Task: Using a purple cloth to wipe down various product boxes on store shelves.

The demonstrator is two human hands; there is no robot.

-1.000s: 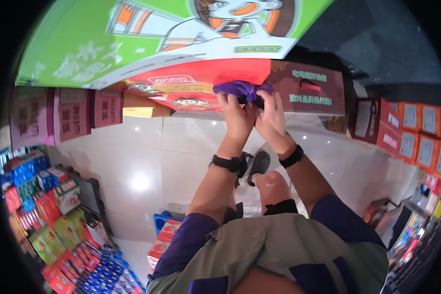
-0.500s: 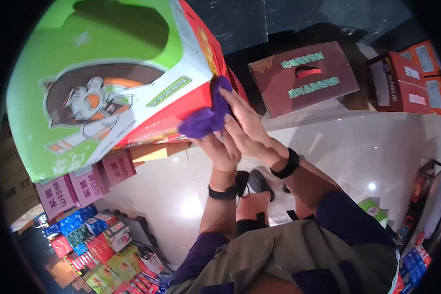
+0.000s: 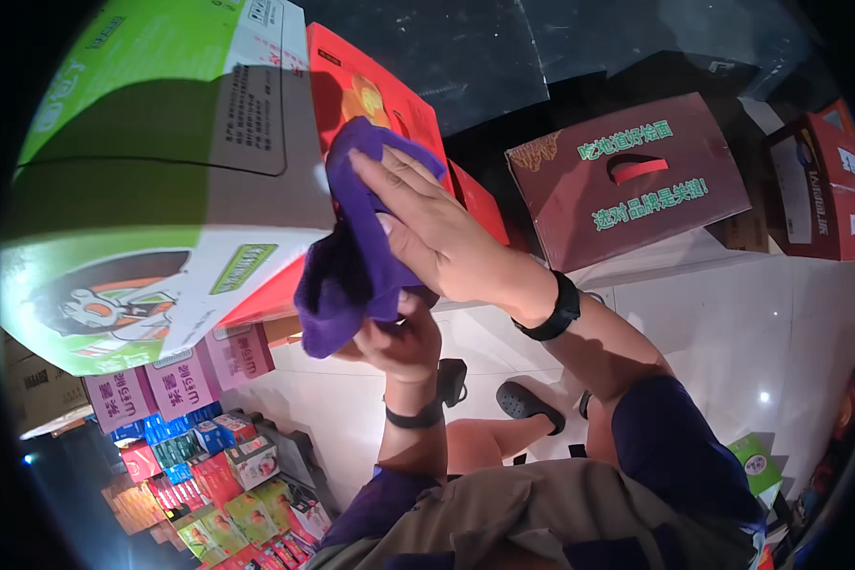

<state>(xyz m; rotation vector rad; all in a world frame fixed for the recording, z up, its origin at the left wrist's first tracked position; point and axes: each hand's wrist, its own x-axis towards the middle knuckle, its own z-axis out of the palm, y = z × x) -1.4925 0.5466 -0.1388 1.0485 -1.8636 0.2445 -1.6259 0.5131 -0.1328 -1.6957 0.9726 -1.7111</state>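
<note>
A purple cloth (image 3: 356,252) lies bunched against the corner where a green and white carton (image 3: 176,204) meets a red box (image 3: 337,71). My right hand (image 3: 442,233) presses the upper part of the cloth to the red side, its fingers fairly straight and close together, the thumb lower down. Below it, my left hand (image 3: 399,342) has curled fingers gripping the lower end of the cloth. Part of the red box is hidden behind the cloth and my right hand.
A maroon carton (image 3: 627,180) with a red handle stands to the right, a dark red box (image 3: 817,190) beyond it. Purple cartons (image 3: 180,380) and several small colourful packages (image 3: 228,475) are at lower left. Pale tiled floor (image 3: 674,332) lies below.
My right hand has moved up along the red side and lies flatter on the cloth. The cloth is spread wider. My left hand is lower, and more of the carton's upper face shows.
</note>
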